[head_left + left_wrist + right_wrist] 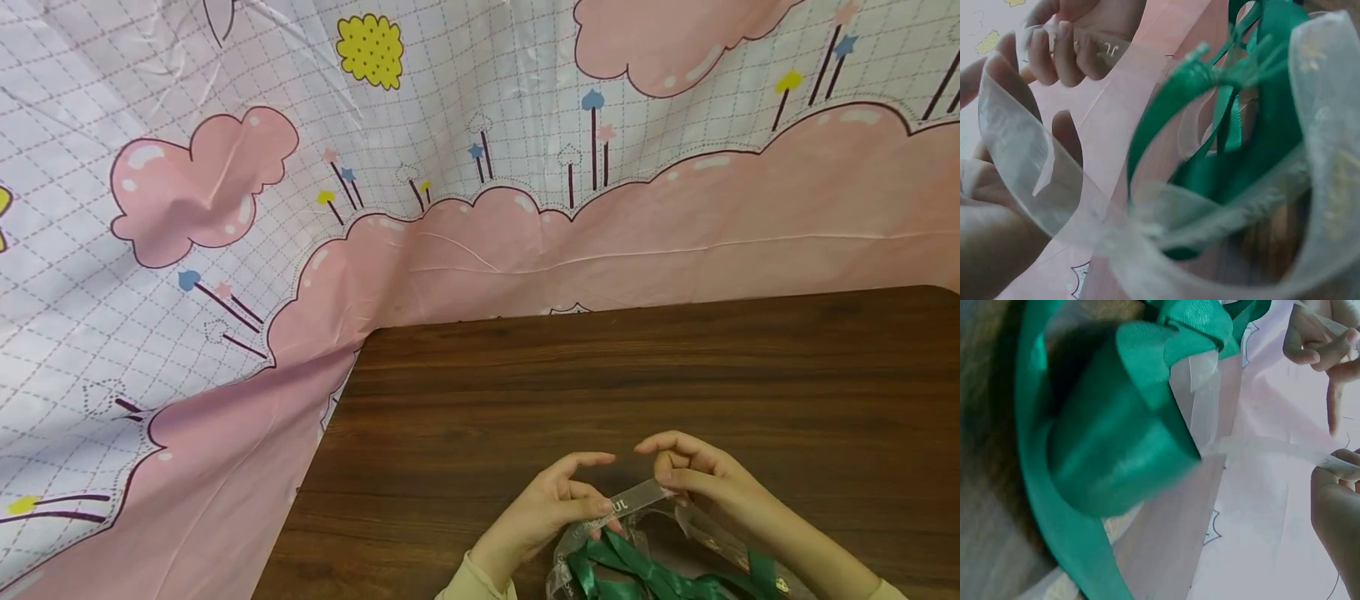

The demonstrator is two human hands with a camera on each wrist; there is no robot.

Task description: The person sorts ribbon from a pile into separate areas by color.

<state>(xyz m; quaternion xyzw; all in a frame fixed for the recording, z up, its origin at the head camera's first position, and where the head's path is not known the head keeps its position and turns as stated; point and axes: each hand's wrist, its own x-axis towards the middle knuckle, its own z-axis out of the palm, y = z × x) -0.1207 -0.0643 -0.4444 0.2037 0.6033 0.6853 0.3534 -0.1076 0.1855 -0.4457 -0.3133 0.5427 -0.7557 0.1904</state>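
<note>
A strip of sheer whitish ribbon with pale lettering (639, 497) stretches between the two hands in the head view. My left hand (558, 507) pinches one end of this strip between thumb and fingers. At the other end, my right hand (708, 477) pinches it with its index finger raised. Below them lie loops of green satin ribbon (652, 577), tangled with more sheer ribbon. The green ribbon (1110, 450) hangs large and close in the right wrist view. In the left wrist view, a sheer loop (1016, 140) curves across one hand, beside blurred green loops (1272, 87).
A dark wooden table (510, 392) lies under the hands, its far edge and left edge showing. Behind it and to its left hangs a pink and white printed cloth (465, 250) with cloud shapes.
</note>
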